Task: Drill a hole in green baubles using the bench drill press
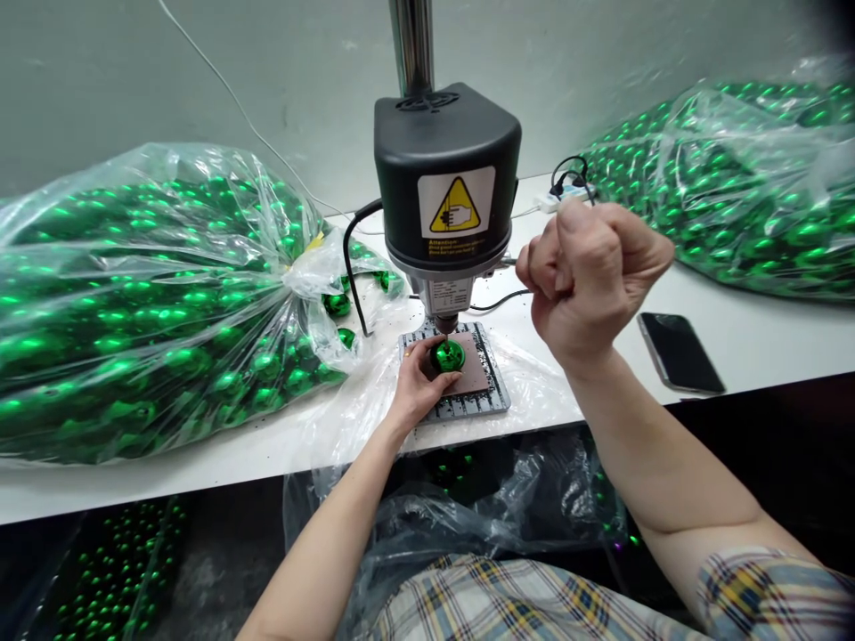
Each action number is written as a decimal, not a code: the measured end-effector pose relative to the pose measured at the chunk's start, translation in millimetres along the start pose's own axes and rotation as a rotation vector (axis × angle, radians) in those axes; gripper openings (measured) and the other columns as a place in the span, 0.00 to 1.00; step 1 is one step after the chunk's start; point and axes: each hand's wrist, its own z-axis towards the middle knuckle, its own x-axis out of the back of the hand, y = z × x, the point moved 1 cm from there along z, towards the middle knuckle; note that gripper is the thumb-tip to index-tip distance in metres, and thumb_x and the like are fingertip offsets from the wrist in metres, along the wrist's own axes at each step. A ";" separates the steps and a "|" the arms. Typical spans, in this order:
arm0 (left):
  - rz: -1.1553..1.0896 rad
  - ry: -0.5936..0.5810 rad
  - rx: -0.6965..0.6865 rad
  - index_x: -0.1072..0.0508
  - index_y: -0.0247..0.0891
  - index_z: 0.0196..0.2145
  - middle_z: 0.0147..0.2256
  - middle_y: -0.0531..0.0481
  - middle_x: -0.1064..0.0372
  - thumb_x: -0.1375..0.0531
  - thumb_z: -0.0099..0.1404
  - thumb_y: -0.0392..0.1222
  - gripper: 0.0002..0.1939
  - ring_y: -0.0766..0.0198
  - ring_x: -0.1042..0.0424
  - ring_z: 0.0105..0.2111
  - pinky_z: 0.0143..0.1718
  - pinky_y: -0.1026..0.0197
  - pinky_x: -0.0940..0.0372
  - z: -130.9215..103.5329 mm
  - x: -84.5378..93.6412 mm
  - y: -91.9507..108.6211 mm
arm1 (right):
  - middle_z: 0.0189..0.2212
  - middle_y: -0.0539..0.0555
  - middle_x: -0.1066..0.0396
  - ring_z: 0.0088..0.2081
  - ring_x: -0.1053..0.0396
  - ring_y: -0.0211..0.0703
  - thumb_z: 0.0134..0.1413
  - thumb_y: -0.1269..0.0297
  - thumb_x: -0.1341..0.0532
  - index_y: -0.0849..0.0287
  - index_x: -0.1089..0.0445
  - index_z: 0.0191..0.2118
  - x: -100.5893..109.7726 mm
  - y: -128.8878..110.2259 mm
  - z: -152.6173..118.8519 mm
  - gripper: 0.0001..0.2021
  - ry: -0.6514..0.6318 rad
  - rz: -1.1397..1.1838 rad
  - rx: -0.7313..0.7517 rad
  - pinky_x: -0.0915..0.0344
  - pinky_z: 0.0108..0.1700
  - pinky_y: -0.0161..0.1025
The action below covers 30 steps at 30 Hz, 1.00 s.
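One ball (450,356) held in left grip (420,383); right grip (591,280) clenched, apparently on half-hidden lever (508,262).

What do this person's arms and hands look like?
The left hand and right hand are gloveless, the forearms bare. A short plaid sleeve in white, blue and yellow shows on the right. The left hand seems to wear a ring.

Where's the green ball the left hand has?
Near the middle of the head view, just below the drill, the green ball is over the pinkish pad, with the left hand gripping it from the left.
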 end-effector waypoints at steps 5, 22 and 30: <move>0.034 -0.016 0.000 0.26 0.41 0.54 0.52 0.43 0.28 0.26 0.52 0.38 0.31 0.46 0.28 0.56 0.62 0.42 0.34 -0.1 -0.8 -2.1 | 0.14 0.43 0.55 0.15 0.54 0.28 0.61 0.57 0.34 0.56 0.51 0.19 0.8 1.6 1.3 0.28 -0.005 -0.065 -0.002 0.56 0.18 0.37; 0.123 -0.016 -0.047 0.28 0.42 0.57 0.53 0.41 0.30 0.30 0.61 0.47 0.27 0.47 0.30 0.56 0.60 0.44 0.34 0.3 -4.7 -8.0 | 0.13 0.44 0.52 0.16 0.55 0.31 0.60 0.53 0.34 0.56 0.50 0.18 -0.2 -6.6 6.1 0.29 -0.038 -0.141 -0.064 0.55 0.19 0.40; 0.097 0.007 -0.008 0.26 0.41 0.55 0.53 0.41 0.29 0.28 0.59 0.46 0.28 0.47 0.29 0.56 0.61 0.43 0.35 -0.3 -5.9 -4.3 | 0.14 0.44 0.55 0.16 0.56 0.30 0.61 0.59 0.35 0.57 0.55 0.18 3.6 -3.7 -5.5 0.29 -0.027 -0.072 -0.009 0.57 0.19 0.39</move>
